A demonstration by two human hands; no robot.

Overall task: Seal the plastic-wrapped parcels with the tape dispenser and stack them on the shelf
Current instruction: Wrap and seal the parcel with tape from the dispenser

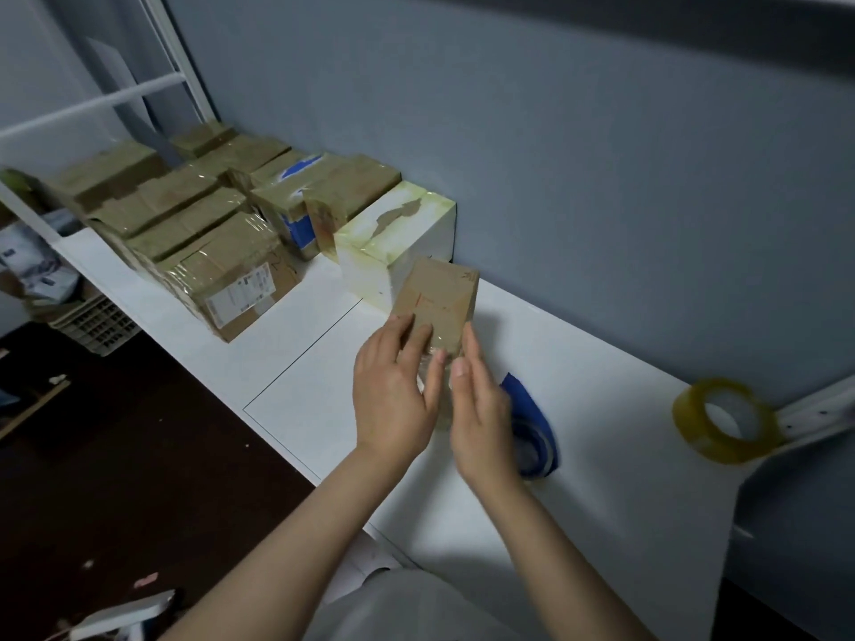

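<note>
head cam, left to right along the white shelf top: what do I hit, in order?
Labelled parcel → small parcel, held up → blue tape dispenser → tape roll.
</note>
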